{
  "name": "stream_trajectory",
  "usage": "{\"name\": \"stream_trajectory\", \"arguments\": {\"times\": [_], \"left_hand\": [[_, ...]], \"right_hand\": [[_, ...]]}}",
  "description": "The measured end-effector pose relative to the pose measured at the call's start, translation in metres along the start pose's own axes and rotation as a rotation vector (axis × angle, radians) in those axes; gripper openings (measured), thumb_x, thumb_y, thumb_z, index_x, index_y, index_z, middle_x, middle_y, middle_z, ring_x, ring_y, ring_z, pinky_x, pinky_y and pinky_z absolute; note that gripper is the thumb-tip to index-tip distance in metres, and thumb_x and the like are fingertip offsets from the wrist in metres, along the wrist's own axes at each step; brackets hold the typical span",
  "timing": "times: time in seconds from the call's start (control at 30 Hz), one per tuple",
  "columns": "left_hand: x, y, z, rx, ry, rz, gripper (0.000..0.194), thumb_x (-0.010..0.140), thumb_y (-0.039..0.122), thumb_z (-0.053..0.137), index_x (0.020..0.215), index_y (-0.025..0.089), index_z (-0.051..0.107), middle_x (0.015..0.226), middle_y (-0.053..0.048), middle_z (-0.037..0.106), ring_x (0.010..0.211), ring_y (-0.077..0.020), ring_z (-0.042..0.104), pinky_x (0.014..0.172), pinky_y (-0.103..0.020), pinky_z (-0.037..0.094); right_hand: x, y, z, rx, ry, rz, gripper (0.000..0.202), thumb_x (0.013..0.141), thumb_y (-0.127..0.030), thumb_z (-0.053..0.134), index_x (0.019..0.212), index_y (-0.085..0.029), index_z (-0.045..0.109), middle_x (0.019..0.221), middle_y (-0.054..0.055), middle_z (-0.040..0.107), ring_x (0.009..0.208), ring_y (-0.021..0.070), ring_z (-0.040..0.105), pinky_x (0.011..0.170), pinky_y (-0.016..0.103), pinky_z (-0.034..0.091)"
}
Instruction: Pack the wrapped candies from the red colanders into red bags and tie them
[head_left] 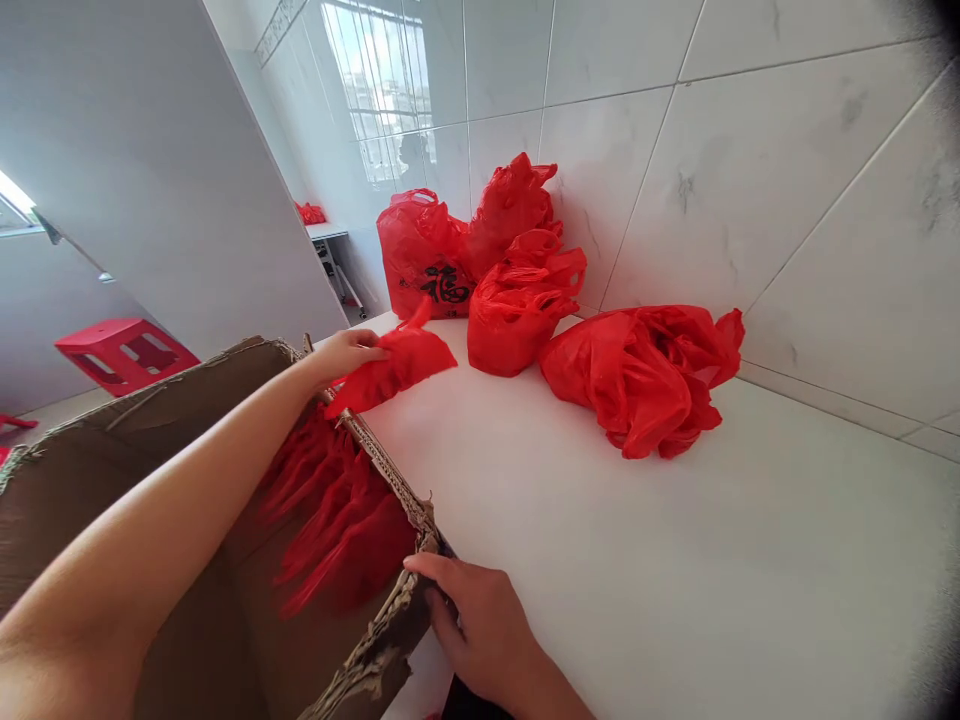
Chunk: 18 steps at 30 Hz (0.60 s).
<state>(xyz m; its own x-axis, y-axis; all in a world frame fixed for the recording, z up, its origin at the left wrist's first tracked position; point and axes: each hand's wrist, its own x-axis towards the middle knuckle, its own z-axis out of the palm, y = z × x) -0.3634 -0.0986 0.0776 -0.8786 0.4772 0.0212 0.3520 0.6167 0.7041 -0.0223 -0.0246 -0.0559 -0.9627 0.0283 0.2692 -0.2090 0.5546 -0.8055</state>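
Observation:
My left hand (346, 357) reaches across a large cardboard box (246, 585) to its far rim, its fingers closed on a limp red plastic bag (401, 368). That bag lies partly over the rim and partly above the white table. Below it, inside the box, hang several thin red bags (349, 535) in overlapping folds. My right hand (480, 625) pinches the torn near corner of the box, thumb on top of the edge and fingers beneath it.
Filled red bags stand by the tiled wall (622, 150): one with a black character (420, 255), one behind (517, 205), a knotted one (517, 310) and a crumpled one lying down (652, 380). They rest on the white table (675, 560). A red stool (127, 352) stands left.

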Motion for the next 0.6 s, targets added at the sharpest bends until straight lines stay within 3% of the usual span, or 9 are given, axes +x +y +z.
{"name": "stream_trajectory", "arguments": {"times": [0.1, 0.2, 0.3, 0.4, 0.5, 0.57, 0.6], "left_hand": [[-0.037, -0.004, -0.037, -0.243, 0.021, -0.031, 0.049, 0.082, 0.048, 0.05, 0.121, 0.018, 0.056, 0.099, -0.004, 0.072, 0.089, -0.0204, 0.067, 0.081, -0.034, 0.054], [-0.075, -0.024, -0.068, -0.382, -0.034, -0.156, 0.05, 0.079, 0.054, 0.051, 0.112, 0.017, 0.061, 0.095, -0.006, 0.073, 0.091, -0.024, 0.068, 0.082, -0.035, 0.056], [-0.109, -0.061, -0.076, -0.445, -0.255, -0.391, 0.047, 0.066, 0.053, 0.066, 0.098, 0.019, 0.067, 0.085, -0.006, 0.075, 0.09, -0.0322, 0.07, 0.081, -0.041, 0.056], [-0.135, -0.105, -0.051, -0.448, -0.458, -0.571, 0.047, 0.048, 0.038, 0.076, 0.092, 0.022, 0.068, 0.084, -0.004, 0.075, 0.092, -0.0363, 0.069, 0.079, -0.044, 0.055], [-0.154, -0.146, 0.002, -0.407, -0.601, -0.649, 0.05, 0.04, 0.025, 0.078, 0.089, 0.022, 0.069, 0.085, -0.003, 0.075, 0.093, -0.0356, 0.069, 0.078, -0.042, 0.055], [-0.165, -0.165, 0.043, -0.345, -0.658, -0.661, 0.044, 0.053, 0.028, 0.08, 0.094, 0.02, 0.068, 0.089, -0.004, 0.073, 0.09, -0.0315, 0.069, 0.076, -0.041, 0.055], [-0.17, -0.172, 0.063, -0.306, -0.672, -0.652, 0.037, 0.068, 0.032, 0.076, 0.101, 0.018, 0.066, 0.095, -0.005, 0.071, 0.09, -0.0275, 0.068, 0.076, -0.041, 0.055]], "right_hand": [[0.0, -0.001, -0.001, 0.018, 0.0, -0.003, 0.045, 0.091, -0.014, 0.045, 0.131, -0.035, 0.05, 0.11, -0.003, 0.071, 0.093, 0.0137, 0.068, 0.085, 0.024, 0.052], [0.0, -0.001, -0.001, 0.021, 0.004, -0.003, 0.045, 0.091, -0.014, 0.045, 0.131, -0.034, 0.051, 0.11, -0.003, 0.07, 0.094, 0.014, 0.068, 0.088, 0.026, 0.051], [0.0, 0.001, 0.0, 0.011, 0.0, -0.005, 0.045, 0.092, -0.015, 0.045, 0.132, -0.034, 0.05, 0.112, -0.002, 0.07, 0.094, 0.0145, 0.068, 0.089, 0.028, 0.051], [-0.001, 0.003, 0.002, 0.007, 0.014, -0.015, 0.044, 0.092, -0.015, 0.044, 0.132, -0.034, 0.05, 0.113, -0.002, 0.07, 0.094, 0.0144, 0.068, 0.089, 0.028, 0.052], [-0.002, 0.003, 0.003, 0.012, 0.026, -0.029, 0.043, 0.093, -0.015, 0.044, 0.131, -0.033, 0.05, 0.112, -0.002, 0.07, 0.094, 0.0139, 0.068, 0.088, 0.027, 0.052], [-0.002, 0.003, 0.004, 0.017, 0.027, -0.027, 0.043, 0.092, -0.015, 0.044, 0.131, -0.033, 0.05, 0.111, -0.002, 0.07, 0.094, 0.0136, 0.068, 0.088, 0.026, 0.052], [-0.002, 0.003, 0.004, 0.018, 0.028, -0.024, 0.044, 0.092, -0.015, 0.044, 0.131, -0.034, 0.05, 0.11, -0.002, 0.07, 0.094, 0.0134, 0.068, 0.088, 0.026, 0.052]]}}
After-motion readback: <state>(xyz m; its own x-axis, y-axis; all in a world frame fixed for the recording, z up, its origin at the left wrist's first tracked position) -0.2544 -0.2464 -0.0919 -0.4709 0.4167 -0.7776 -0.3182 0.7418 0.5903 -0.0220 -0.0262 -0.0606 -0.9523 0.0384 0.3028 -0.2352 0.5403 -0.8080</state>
